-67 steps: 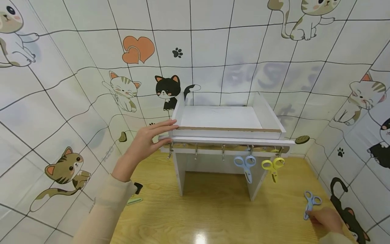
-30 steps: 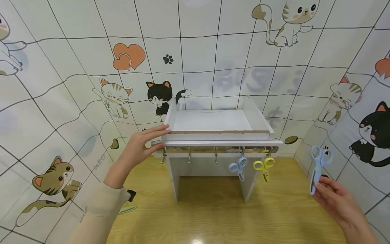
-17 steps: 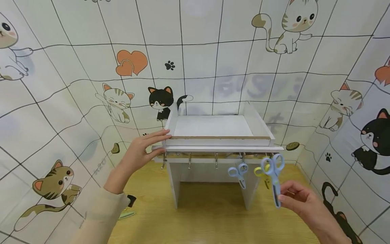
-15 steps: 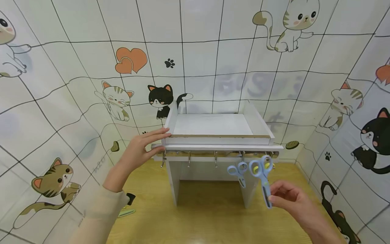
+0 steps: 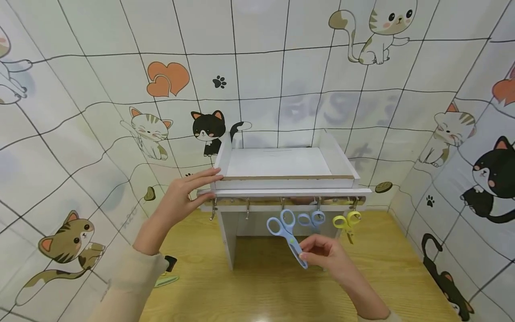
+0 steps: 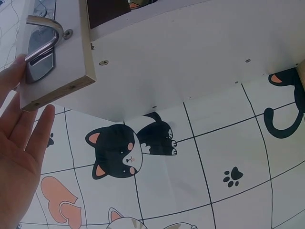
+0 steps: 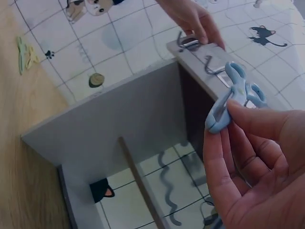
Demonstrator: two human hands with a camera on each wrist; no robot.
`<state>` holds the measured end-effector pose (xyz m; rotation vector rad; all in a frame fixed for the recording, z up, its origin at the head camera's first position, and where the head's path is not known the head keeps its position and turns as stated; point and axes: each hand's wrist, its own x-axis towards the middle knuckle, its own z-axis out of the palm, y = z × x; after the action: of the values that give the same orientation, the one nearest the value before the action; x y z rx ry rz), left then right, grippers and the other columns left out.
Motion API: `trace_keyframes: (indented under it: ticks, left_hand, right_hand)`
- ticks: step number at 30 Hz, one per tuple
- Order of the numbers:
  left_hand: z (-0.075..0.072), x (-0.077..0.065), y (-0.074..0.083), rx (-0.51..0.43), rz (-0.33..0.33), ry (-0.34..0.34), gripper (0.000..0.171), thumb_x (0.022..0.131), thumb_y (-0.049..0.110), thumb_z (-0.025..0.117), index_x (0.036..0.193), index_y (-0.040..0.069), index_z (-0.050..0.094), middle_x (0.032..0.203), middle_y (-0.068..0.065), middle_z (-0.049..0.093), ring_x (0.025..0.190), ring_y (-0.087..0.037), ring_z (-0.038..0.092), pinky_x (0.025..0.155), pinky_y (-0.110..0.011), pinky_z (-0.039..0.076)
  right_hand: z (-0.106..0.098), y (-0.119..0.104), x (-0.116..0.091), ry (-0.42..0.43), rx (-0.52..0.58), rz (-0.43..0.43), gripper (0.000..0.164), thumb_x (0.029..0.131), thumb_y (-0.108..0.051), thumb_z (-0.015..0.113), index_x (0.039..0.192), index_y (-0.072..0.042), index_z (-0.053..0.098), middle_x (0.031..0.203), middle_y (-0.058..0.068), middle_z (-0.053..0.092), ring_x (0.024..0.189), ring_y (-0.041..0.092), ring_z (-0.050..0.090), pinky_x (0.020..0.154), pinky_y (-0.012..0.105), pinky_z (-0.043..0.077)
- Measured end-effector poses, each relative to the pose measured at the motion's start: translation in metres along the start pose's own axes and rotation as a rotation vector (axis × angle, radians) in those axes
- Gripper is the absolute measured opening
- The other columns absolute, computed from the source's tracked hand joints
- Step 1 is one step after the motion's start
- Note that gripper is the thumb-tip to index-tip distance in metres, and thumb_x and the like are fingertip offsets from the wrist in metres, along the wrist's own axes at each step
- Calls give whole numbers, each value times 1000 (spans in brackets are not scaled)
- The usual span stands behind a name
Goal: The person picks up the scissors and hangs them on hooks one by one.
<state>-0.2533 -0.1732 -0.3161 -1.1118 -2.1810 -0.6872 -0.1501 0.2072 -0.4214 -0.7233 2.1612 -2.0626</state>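
A white wooden shelf (image 5: 285,184) with a tray-like top carries a row of metal hooks along its front. My left hand (image 5: 177,199) grips its left end; in the left wrist view the board's end lies between thumb and fingers, close to a hook (image 6: 52,36). My right hand (image 5: 327,257) pinches light blue scissors (image 5: 291,238) by the blade end, finger loops up, just in front of the middle hook (image 5: 283,203). Another pair of light blue scissors (image 5: 318,218) hangs one hook to the right, partly covered by my right hand. Yellow scissors (image 5: 339,222) hang from the rightmost hook.
The shelf stands on a wood-grain table (image 5: 257,295). Left of it, beside my left sleeve, lie a green item (image 5: 166,281) and a small black item (image 5: 170,263). White cat-patterned sheeting (image 5: 265,76) encloses the back and both sides.
My right hand has picked the light blue scissors up from the table at the right and carried them left, past the hanging yellow and blue scissors. My left hand has stayed on the shelf.
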Motion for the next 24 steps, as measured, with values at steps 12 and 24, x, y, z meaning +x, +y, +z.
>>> trace_keyframes:
  ticks: [12,24]
  left_hand:
    - [4,-1,4,-23,-9,7,53,78,2,82,129,15,69,138,-7,64,118,-27,67,102,-5,41]
    - [2,0,0,-27,-14,13,54,78,0,82,129,14,69,137,-8,65,121,-29,65,104,-4,37]
  right_hand:
    - [15,23,4,20,-4,134,31,95,-7,65,110,19,57,90,-15,70,82,3,67,77,24,58]
    - [-20,-21,1,-86,-100,35,25,100,-5,56,120,11,58,113,-6,70,97,6,68,84,27,60]
